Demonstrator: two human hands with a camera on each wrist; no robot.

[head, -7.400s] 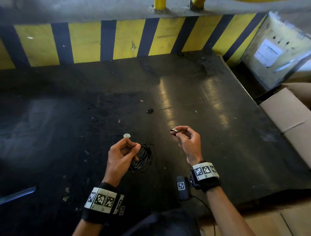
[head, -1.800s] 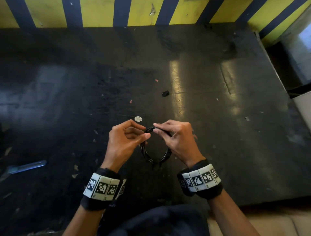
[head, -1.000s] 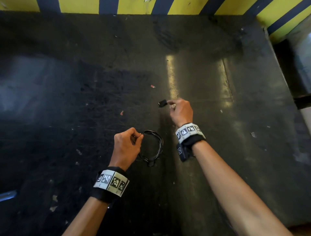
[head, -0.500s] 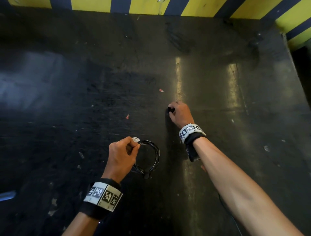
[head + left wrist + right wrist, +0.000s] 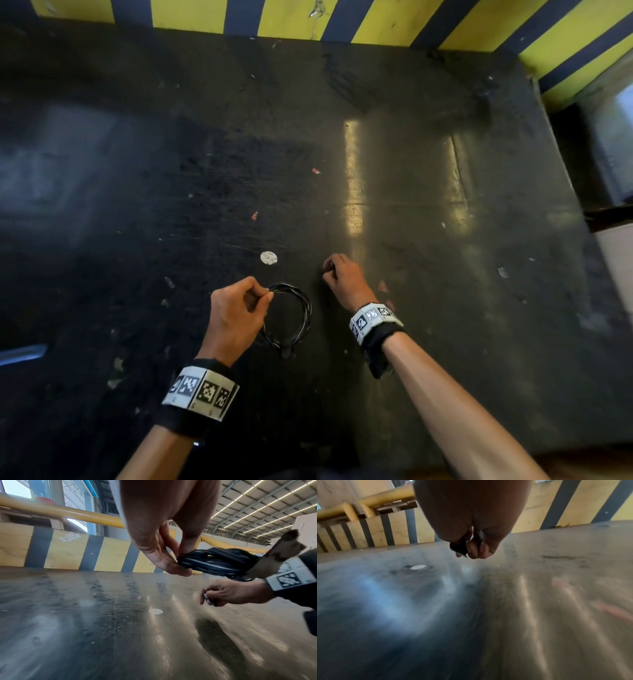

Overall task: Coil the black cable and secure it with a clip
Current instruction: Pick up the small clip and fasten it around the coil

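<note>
The black cable [image 5: 301,318] is wound into a small coil that hangs above the dark floor. My left hand [image 5: 239,308] pinches the coil's top between thumb and fingers; in the left wrist view the cable [image 5: 214,562] juts out to the right of the pinching left hand [image 5: 178,561]. My right hand [image 5: 337,274] is just right of the coil, fingers curled round a small black clip [image 5: 459,548]. The left wrist view shows the right hand [image 5: 223,595] low over the floor. The head view hides most of the clip inside the fist.
A small white disc [image 5: 269,257] lies on the black floor [image 5: 445,308] just beyond both hands. A yellow and dark striped barrier [image 5: 342,20] closes the far side. Small scraps of litter dot the floor, and a pale blue strip [image 5: 22,353] lies at the left edge.
My right hand reached out to the black clip on the floor, closed on it and has drawn back toward the coil. My left hand kept holding the coil.
</note>
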